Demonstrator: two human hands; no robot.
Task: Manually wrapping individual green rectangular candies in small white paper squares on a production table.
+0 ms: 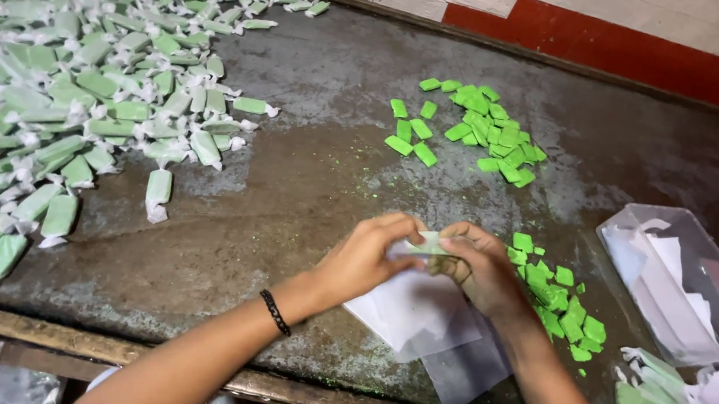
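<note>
Two hands, left hand (364, 258), right hand (478, 267), one black wristband (275, 312), one clear plastic container (678, 278) at right, two heaps of unwrapped green candies (476, 130), far too many wrapped candies (70, 77) upper left to count

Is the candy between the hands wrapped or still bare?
Partly wrapped: clear film covers the green candy, pinched at each end by the left hand and right hand. Whether the ends are twisted shut, cannot tell.

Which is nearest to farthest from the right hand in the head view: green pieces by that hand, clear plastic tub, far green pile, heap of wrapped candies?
1. Green pieces, beside the right hand.
2. Far green pile, beyond.
3. Clear plastic tub, right edge.
4. Heap of wrapped candies, far left.
</note>
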